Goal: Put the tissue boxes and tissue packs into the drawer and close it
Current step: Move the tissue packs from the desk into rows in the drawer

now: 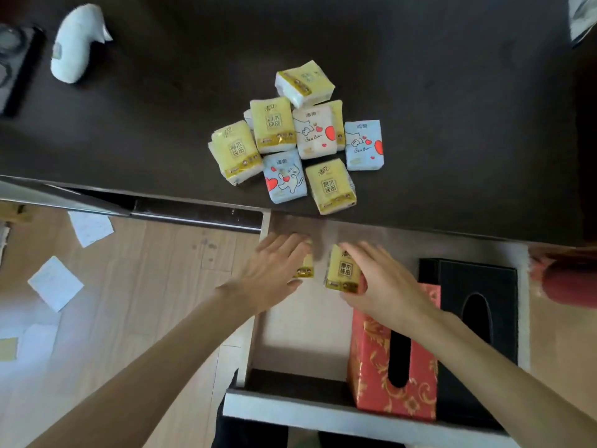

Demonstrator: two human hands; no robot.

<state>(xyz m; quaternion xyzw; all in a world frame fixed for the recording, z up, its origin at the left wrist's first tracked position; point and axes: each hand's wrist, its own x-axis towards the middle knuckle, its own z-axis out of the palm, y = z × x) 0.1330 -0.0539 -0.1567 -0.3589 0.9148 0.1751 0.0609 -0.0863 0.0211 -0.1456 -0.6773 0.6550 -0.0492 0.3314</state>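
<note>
The drawer [300,324] is pulled open below the dark tabletop [452,124]. Inside it, a red-and-gold tissue box [381,376] and a black tissue box [478,321] stand at the right. My left hand [277,270] covers a yellow tissue pack [306,266] at the drawer's back left. My right hand [384,279] grips another yellow tissue pack [343,270] just beside it. On the tabletop lies a pile of several tissue packs [297,137], yellow, blue and white with hearts.
A white pouch-like object [77,43] and a dark tray [16,59] lie at the tabletop's far left. Paper notes [55,282] are scattered on the wooden floor at the left. A red object [568,279] shows at the right edge.
</note>
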